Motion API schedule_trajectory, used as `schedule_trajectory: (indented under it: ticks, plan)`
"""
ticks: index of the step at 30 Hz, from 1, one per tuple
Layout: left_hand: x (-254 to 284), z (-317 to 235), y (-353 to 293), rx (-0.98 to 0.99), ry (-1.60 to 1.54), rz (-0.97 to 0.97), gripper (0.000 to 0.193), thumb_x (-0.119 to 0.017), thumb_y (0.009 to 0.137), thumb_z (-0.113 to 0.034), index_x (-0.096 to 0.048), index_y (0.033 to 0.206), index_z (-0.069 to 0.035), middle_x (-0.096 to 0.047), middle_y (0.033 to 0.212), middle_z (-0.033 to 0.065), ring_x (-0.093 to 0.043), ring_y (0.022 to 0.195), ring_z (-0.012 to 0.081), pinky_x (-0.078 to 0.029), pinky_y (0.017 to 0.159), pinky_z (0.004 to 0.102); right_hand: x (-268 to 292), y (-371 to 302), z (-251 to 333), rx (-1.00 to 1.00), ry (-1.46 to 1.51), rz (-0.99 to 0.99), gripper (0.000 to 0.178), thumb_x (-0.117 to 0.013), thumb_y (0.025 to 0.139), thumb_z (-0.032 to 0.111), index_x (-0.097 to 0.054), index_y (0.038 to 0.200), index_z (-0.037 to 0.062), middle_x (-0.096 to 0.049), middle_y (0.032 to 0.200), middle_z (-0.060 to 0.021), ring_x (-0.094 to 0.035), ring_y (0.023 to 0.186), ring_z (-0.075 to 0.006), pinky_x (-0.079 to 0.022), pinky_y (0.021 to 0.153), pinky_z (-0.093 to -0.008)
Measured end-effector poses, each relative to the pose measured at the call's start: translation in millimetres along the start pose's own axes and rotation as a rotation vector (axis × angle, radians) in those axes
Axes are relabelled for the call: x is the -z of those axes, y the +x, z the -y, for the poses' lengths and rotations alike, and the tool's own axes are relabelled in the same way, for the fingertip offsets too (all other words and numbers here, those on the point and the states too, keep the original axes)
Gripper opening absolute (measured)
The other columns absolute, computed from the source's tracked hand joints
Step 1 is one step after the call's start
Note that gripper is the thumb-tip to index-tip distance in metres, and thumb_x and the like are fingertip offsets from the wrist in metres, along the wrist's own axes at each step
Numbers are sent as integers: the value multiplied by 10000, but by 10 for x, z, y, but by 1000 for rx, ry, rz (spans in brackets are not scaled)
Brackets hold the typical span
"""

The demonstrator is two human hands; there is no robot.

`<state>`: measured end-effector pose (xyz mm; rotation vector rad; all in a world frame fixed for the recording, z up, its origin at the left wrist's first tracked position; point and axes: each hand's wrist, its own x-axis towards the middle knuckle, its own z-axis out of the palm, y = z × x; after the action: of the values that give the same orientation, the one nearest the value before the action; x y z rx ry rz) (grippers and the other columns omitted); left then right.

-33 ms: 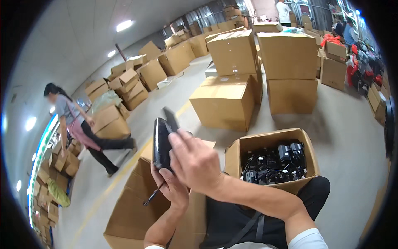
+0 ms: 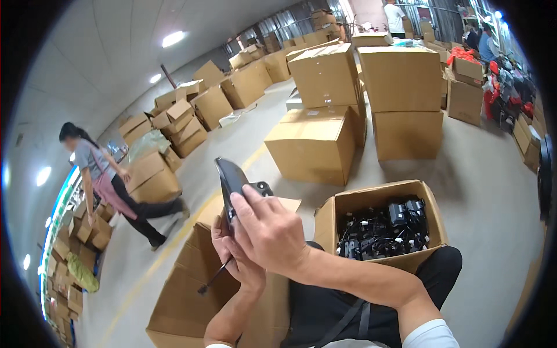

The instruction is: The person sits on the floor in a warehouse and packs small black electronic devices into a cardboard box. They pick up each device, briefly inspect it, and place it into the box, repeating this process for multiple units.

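Note:
Held up in front of me is a long black plastic device (image 2: 233, 176) with a smooth dark surface, tilted with its far end up. My left hand (image 2: 241, 264) grips its lower end from below. Across its near face lie the fingers of my right hand (image 2: 270, 229), closed against it and hiding much of it. A small black bracket-like part (image 2: 264, 188) shows beyond the right fingers. From beside my left hand a short black cable (image 2: 213, 278) hangs down, ending in a small connector. Whether the right fingers hold a separate piece is hidden.
Below my left hand stands an open carton (image 2: 180, 284). Another open carton (image 2: 438, 232), holding several black devices with cables (image 2: 377, 232), is by my right knee. Stacked closed cartons (image 2: 400, 81) stand ahead. A person (image 2: 107, 174) walks at the left.
The black device has turned from upright to a tilt. My right hand has moved slightly down; the thin dark piece raised in its fingers no longer shows apart from the device.

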<state>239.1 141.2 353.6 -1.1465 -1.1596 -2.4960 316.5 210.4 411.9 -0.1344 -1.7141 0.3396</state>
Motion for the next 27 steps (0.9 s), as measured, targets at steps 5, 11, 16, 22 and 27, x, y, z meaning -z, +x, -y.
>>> schedule_trajectory:
  ticks: [5, 11, 16, 22, 27]
  plan:
    - [105, 294, 167, 114, 155, 244, 411, -633, 1004, -139, -490, 1362, 5, -602, 1272, 111, -593, 1162, 195, -492, 1012, 370, 29, -7, 73, 73, 78, -12, 418, -709, 901, 252, -663, 1172, -62, -713, 1067, -253, -721, 886, -362, -599, 761, -418]
    - [72, 44, 187, 246, 116, 261, 549, -739, 859, 45, -506, 1355, 6, -620, 1260, 94, -611, 1146, 172, -515, 999, 343, 935, 464, -462, -4, -66, -25, 451, -819, 845, 340, -685, 1066, -29, -722, 1036, -192, -696, 979, -310, -570, 824, -393]
    - [-378, -132, 135, 139, 119, 614, 599, -729, 860, 34, -463, 1397, 21, -615, 1253, 100, -610, 1117, 168, -512, 975, 322, 992, 274, -1132, -573, 591, 264, 476, -625, 976, 409, -677, 1033, -61, -699, 878, -117, -636, 805, -181, -513, 748, -330]
    - [-783, 282, 46, 110, 110, 385, 577, -591, 1028, -398, -493, 1360, 62, -617, 1216, 113, -590, 1105, 171, -477, 976, 326, 1009, -124, -1277, -842, 618, -136, 337, -543, 989, 272, -671, 991, -39, -647, 841, -64, -579, 813, -140, -493, 771, -302]
    - [-1008, 494, 49, 174, 88, 415, 859, -376, 1006, -709, -514, 1334, 72, -631, 1195, 134, -594, 1114, 188, -469, 987, 332, 1124, -255, -1537, -801, 618, -294, 290, -493, 970, 194, -662, 1022, -36, -650, 876, -83, -595, 857, -154, -495, 822, -296]
